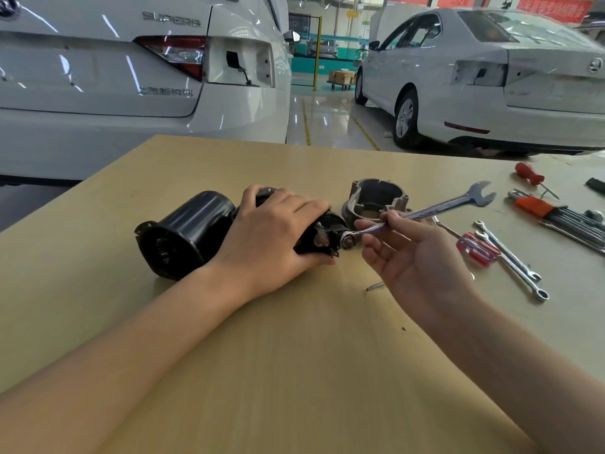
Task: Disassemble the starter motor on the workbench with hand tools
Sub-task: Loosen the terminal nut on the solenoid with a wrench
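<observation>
The black starter motor body (pixel 183 234) lies on its side on the wooden workbench (pixel 294 355). My left hand (pixel 271 231) grips the black solenoid part (pixel 322 229) beside it, fingers curled over its top. My right hand (pixel 415 253) pinches the shaft of a combination wrench (pixel 425 212) between thumb and fingers. The wrench's ring end sits on a terminal nut (pixel 347 240) at the solenoid's end, and its open jaw points up to the right. A grey aluminium housing (pixel 376 198) stands just behind the wrench.
On the right of the bench lie a red-handled screwdriver (pixel 476 249), two smaller wrenches (pixel 510 260), a hex key set in an orange holder (pixel 537 206) and another red screwdriver (pixel 528 173). A small screw (pixel 375 286) lies near my right wrist. Two white cars stand beyond the bench.
</observation>
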Available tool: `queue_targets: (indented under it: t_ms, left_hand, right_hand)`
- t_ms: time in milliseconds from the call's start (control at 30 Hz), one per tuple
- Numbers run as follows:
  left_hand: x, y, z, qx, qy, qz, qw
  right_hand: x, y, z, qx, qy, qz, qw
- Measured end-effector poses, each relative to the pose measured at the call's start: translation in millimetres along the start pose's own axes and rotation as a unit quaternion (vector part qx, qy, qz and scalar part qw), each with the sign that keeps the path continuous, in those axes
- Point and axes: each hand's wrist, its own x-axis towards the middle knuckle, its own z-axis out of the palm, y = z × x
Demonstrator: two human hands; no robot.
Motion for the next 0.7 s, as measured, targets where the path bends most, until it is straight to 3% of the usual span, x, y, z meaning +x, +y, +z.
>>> queue_targets:
  t_ms: [267, 433, 567, 700]
  left_hand:
    - [0, -1, 1, 0.011, -0.003, 0.002, 1.0]
    - [0, -1, 1, 0.01, -0.009, -0.001, 1.0]
    - [1, -1, 1, 0.013, -0.008, 0.002, 1.0]
    - [1, -1, 3, 0.026, 0.0, 0.001, 1.0]
  right_hand:
    - [0, 1, 0, -0.027, 0.001, -0.026, 0.999]
    - [-5, -3, 4, -0.157, -0.031, -0.123, 0.98]
    - [-2, -2, 12, -0.352, -0.071, -0.246, 0.9]
    - [1, 9, 19, -0.514, -0.118, -0.367, 0.766]
